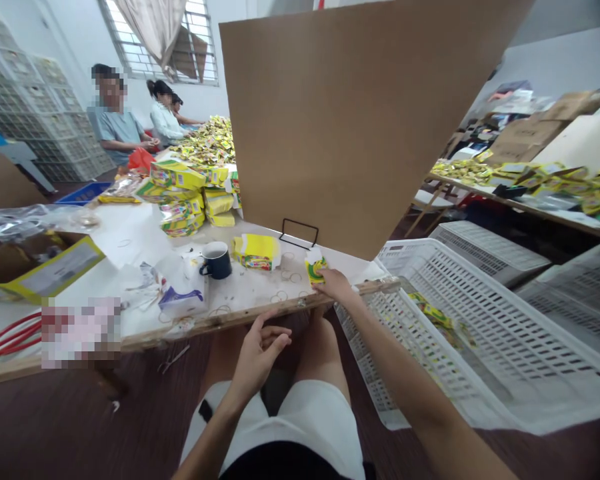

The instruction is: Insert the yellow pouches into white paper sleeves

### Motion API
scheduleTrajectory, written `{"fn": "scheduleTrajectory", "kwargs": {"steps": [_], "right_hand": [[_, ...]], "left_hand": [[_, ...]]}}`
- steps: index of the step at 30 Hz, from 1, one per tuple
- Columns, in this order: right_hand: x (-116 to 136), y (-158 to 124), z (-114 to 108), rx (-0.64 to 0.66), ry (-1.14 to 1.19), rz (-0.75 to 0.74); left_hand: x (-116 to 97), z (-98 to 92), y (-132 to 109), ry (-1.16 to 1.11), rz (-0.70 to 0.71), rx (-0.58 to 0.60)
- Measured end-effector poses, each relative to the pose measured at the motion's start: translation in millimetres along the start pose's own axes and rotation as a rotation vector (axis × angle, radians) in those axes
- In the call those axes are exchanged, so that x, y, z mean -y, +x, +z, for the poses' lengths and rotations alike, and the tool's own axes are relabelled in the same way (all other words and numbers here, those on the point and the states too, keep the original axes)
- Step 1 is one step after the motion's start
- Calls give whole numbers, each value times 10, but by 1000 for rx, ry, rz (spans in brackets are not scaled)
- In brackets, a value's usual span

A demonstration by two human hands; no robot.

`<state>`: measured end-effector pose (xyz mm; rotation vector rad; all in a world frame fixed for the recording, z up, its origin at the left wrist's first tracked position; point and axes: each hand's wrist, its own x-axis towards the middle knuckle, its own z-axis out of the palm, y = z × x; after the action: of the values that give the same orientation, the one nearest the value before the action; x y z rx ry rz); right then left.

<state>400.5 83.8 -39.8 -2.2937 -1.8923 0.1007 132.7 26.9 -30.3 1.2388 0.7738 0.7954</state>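
Observation:
My right hand (338,287) reaches to the table's front edge, its fingers closed on a small yellow and green printed packet (314,265) with a white top. The packet is at the tabletop, in front of a black wire stand (299,233). My left hand (260,350) hovers over my lap, just below the table edge, palm turned inward. Its fingers are loosely curled and apart from the thumb, with nothing visible in them. To the left of the packet lies a yellow printed carton (257,252). Rubber bands are scattered between the two.
A large cardboard sheet (330,127) stands across the table. Nearby are a dark mug (217,261), a tissue pack (181,301), stacked yellow cartons (180,217) and red-handled scissors (15,333). White plastic crates (480,300) stand on the right. Several people sit at the far left.

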Motion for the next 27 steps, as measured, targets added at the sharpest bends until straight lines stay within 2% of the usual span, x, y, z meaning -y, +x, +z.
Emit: {"fn": "scheduleTrajectory", "kwargs": {"steps": [3, 7, 10, 12, 15, 18, 22, 24, 27], "right_hand": [[-15, 32, -2, 49, -32, 20], [75, 87, 16, 46, -36, 53], [127, 105, -75, -4, 4, 54], [161, 35, -198, -86, 41, 42], [320, -301, -360, -274, 97, 8], [689, -881, -343, -398, 160, -85], [1236, -1570, -138, -389, 495, -468], [1361, -1722, -74, -375, 670, -537], [1318, -1718, -79, -371, 780, -471]], "left_hand": [[93, 27, 15, -28, -40, 27], [158, 80, -5, -41, -68, 73], [126, 60, -9, -72, -54, 66], [112, 35, 4, -120, -55, 41], [141, 22, 34, -190, -80, -2], [192, 48, 45, -298, -150, -12], [169, 60, 30, -549, -281, 73], [119, 44, 20, -592, -310, 113], [47, 22, -6, -599, -320, 131]]}}
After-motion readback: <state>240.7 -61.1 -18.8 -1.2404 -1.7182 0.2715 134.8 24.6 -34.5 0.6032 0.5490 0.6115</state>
